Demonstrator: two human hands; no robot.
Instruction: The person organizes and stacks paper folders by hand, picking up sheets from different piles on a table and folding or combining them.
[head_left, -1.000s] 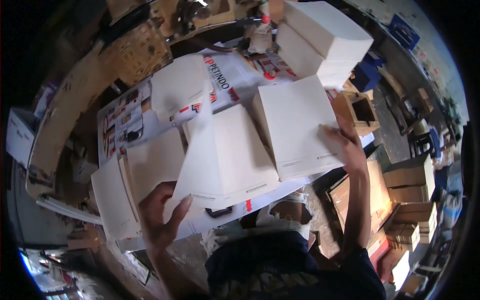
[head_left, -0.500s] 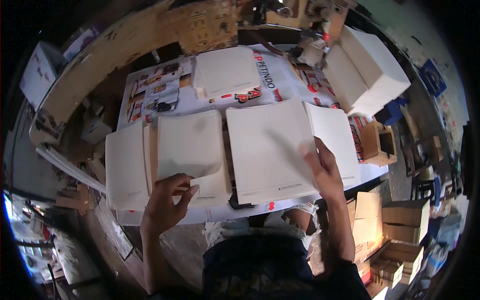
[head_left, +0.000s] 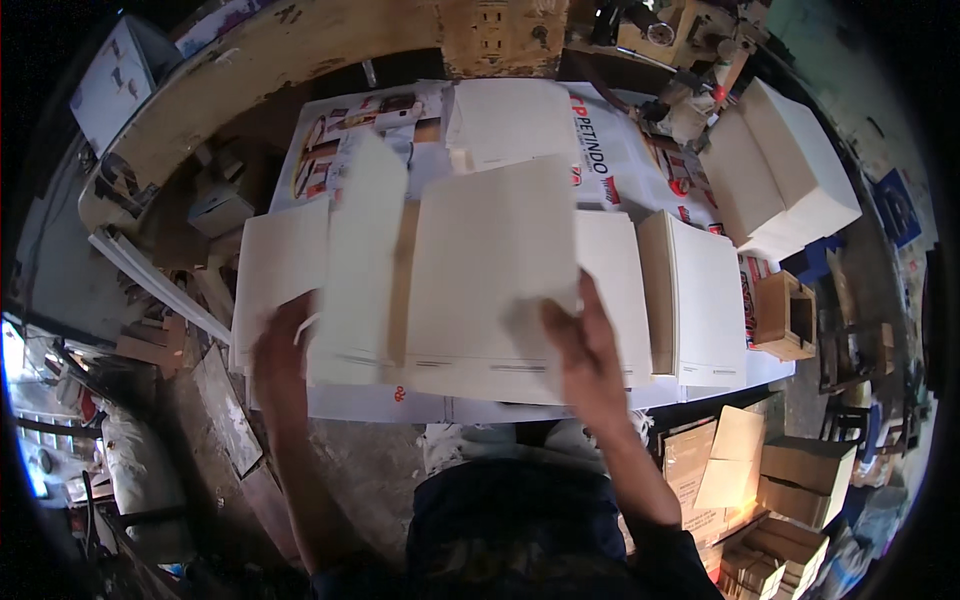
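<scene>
Both hands' grip on blurred cream folded sheet (head_left: 480,280); fingertips hidden.

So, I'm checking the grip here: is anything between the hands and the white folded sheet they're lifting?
Nothing visible. The left hand grips the white folded sheet at its left flap, and the right hand holds its lower right corner. Both touch it directly, above the white stacks on the table.

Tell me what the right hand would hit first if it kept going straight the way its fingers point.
The right hand points away from the person, already on the big white sheet. Beyond that, probably the white paper stack farther up the table, though depth is unclear.
</scene>
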